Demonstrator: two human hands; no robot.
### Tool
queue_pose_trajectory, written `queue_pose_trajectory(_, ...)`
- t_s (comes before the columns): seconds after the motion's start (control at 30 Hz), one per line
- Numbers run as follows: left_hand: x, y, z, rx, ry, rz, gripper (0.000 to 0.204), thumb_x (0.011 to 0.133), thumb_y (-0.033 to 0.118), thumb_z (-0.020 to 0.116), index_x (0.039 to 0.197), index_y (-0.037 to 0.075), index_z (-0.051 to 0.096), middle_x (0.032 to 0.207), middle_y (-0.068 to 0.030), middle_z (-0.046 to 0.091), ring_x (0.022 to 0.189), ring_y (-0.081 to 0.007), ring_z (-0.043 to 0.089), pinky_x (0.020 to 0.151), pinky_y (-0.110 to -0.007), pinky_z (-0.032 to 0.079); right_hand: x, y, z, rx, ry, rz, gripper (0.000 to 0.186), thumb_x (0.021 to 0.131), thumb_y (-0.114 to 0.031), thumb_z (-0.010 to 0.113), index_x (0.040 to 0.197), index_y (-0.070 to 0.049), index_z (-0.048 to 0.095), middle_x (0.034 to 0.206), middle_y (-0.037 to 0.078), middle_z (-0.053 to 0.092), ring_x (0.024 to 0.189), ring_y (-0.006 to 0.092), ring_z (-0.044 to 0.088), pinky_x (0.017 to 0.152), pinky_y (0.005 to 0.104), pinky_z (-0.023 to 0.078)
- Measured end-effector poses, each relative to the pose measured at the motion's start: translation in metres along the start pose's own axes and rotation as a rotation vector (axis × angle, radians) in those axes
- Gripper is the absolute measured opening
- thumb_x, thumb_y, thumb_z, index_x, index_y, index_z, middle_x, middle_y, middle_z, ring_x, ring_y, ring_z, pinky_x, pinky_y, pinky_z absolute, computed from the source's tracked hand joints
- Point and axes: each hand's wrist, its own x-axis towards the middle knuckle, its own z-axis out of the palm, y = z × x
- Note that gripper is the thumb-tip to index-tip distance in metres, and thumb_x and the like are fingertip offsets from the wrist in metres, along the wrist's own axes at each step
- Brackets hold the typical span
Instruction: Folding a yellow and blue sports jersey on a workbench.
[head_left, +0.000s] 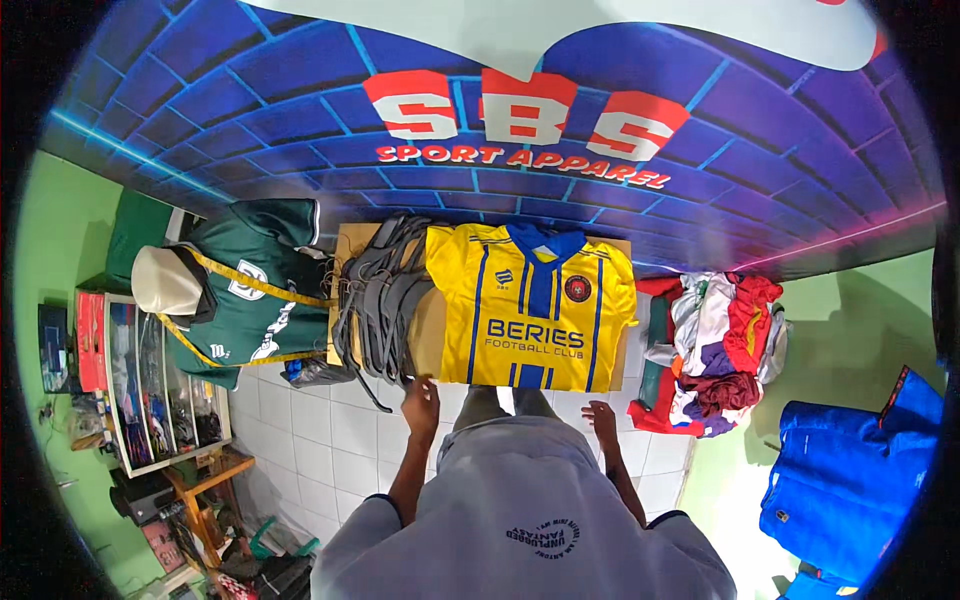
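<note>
A yellow short-sleeved jersey (530, 355) with a blue collar and stripes lies spread face up on a tan tabletop (432, 330). To its left is a pile of grey looped strap-like pieces (380, 310), their exact kind unclear. My left hand (420, 405) is at the table's front edge, below those grey pieces and left of the jersey, fingers loosely bent and apparently empty. My right hand (602, 420) hangs just below the jersey's lower right corner, fingers apart and holding nothing. Neither hand grips the jersey.
A dress form in a green jersey (210, 330) with a yellow tape stands left, above a cluttered glass cabinet (145, 400) and wooden stool (205, 470). Mixed garments (725, 330) are heaped right; blue garments (840, 480) hang at far right. A printed wall (800, 180) rises behind the table.
</note>
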Motion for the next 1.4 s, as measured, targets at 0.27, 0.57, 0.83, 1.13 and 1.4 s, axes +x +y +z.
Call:
queue_pose_trajectory(0.27,0.095,-0.029,-0.008,0.459,0.411,-0.027,0.026,0.090,0.024,0.059,0.111,0.009,0.060,0.113,-0.0124,0.059,0.103,-0.0342,0.055,0.090,-0.048,0.043,0.024,-0.016,0.009,-0.063,-0.029,0.135,0.023,0.098,-0.015,0.060,0.118,-0.004,0.059,0.097,0.015,0.072,0.084,0.0234,0.071,0.074,0.0301,0.055)
queue_pose_trajectory(0.57,0.125,-0.032,-0.023,0.174,0.221,-0.188,0.032,0.097,0.031,0.055,0.112,0.003,0.061,0.104,-0.0153,0.066,0.089,-0.0383,0.063,0.077,-0.048,0.049,0.086,0.077,-0.037,0.114,-0.231,-0.079,0.020,0.100,-0.011,0.056,0.118,-0.003,0.060,0.096,0.016,0.072,0.083,0.0241,0.070,0.076,0.0305,0.056)
queue_pose_trajectory(0.83,0.130,0.003,-0.115,0.208,0.233,-0.047,0.025,0.099,0.025,0.056,0.111,0.004,0.062,0.098,-0.0166,0.071,0.079,-0.0379,0.067,0.066,-0.045,0.051,0.051,-0.006,-0.001,-0.495,-0.352,-0.111,0.023,0.100,-0.019,0.056,0.106,-0.003,0.070,0.091,0.010,0.074,0.082,0.0235,0.069,0.074,0.0327,0.054)
queue_pose_trajectory(1.13,0.118,0.033,-0.226,0.237,0.175,0.076,0.019,0.088,0.010,0.066,0.106,0.004,0.067,0.090,-0.0136,0.073,0.076,-0.0359,0.067,0.066,-0.043,0.051,0.041,-0.125,0.038,-1.111,-0.461,-0.013,0.034,0.101,-0.032,0.055,0.102,-0.005,0.075,0.095,0.007,0.076,0.085,0.0257,0.068,0.076,0.0335,0.051)
queue_pose_trajectory(1.4,0.117,0.122,-0.280,0.164,0.120,0.073,0.018,0.084,0.004,0.067,0.102,0.003,0.071,0.092,-0.0128,0.074,0.075,-0.0308,0.068,0.069,-0.038,0.052,-0.011,-0.277,0.165,-0.680,-0.296,-0.474,0.026,0.101,-0.018,0.060,0.115,0.001,0.069,0.112,0.013,0.073,0.099,0.0302,0.069,0.085,0.0361,0.054)
